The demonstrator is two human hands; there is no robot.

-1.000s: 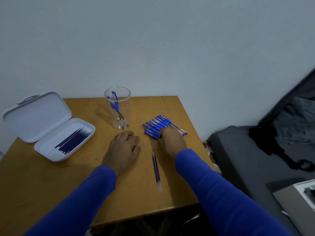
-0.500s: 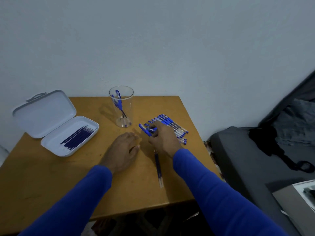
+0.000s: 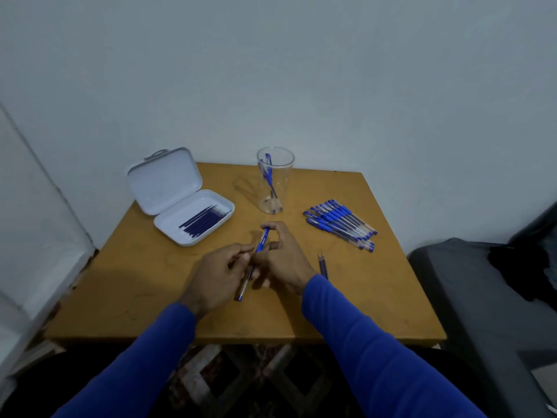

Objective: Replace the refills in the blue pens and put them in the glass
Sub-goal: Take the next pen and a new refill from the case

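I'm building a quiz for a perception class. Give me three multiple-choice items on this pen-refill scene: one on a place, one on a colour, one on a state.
1. Where does the pile of pens lie, as the person sees it?
A. right of the glass
B. inside the white case
C. left of the white case

2. What colour are the sleeves?
A. red
B. blue
C. white

3. How is the white case?
A. shut
B. upside down
C. open, refills inside

Answers:
1. A, the pile lies on the table to the right of the glass.
2. B, both forearms are in blue.
3. C, its lid is tipped back and the dark refills lie in its tray.

Both hands, left hand and right hand, hold one pen.
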